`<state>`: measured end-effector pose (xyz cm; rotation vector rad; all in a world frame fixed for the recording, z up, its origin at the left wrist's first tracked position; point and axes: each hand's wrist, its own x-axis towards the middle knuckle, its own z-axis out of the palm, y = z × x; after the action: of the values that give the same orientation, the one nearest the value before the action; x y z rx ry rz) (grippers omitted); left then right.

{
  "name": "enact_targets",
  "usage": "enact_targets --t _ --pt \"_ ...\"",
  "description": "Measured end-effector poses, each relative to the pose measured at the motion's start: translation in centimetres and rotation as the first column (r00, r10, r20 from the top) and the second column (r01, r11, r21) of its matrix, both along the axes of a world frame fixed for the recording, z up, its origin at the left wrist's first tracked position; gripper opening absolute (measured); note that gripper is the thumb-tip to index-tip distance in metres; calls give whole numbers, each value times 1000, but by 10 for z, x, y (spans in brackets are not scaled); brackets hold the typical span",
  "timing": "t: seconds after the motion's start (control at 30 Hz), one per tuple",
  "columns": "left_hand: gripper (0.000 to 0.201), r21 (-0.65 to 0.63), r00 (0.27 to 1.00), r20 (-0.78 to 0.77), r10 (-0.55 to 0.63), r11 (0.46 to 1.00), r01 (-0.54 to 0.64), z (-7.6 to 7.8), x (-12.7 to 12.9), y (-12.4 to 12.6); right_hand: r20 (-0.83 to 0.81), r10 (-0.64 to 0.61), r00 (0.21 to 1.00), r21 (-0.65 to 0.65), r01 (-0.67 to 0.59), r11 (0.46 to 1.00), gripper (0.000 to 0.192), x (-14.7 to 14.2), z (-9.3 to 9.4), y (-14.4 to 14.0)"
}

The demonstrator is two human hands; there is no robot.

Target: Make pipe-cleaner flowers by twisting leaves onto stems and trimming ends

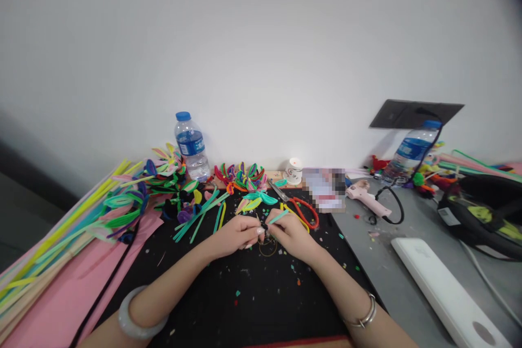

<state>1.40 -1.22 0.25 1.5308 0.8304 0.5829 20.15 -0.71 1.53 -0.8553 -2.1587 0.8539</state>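
Note:
My left hand point(240, 235) and my right hand point(294, 235) meet above the black mat point(261, 304), fingertips pinched close together. Between them is a small black piece point(264, 225), largely covered by the fingers. From my right hand's fingers sticks out a short mint-green pipe cleaner point(279, 216). Below the fingertips hangs or lies a thin yellowish loop of wire or thread point(268, 249); I cannot tell which. Just beyond the hands are leaf shapes of bent pipe cleaner point(261, 197), and scissors with red-orange handles point(305, 212) lie past my right hand.
Bundled pipe cleaners point(53, 234) lie on pink sheets point(101, 277) at left. A water bottle point(191, 147), pipe-cleaner flowers point(244, 176) and paper cup point(292, 171) line the wall. Right are a pink glue gun point(369, 200), white case point(444, 288), black container point(481, 223) and second bottle point(414, 149).

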Motion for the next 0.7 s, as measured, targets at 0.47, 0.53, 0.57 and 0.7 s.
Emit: enact_targets --t 0.47,0.53,0.57,0.7 --pt "26 683 924 -307 229 728 47 4 6 -11 -158 -145 977 -500 48 865 23 -7 -5 -1" --pt "26 684 924 -299 239 729 33 4 7 -11 -178 -150 973 -513 39 858 26 -8 -5 0" --pt "28 673 927 -283 248 740 8 5 7 -11 -192 -158 969 -513 38 858 28 -8 -5 0" --pt "29 586 960 -113 257 797 -145 9 6 -5 -296 -217 930 -548 21 836 36 -6 -7 1"
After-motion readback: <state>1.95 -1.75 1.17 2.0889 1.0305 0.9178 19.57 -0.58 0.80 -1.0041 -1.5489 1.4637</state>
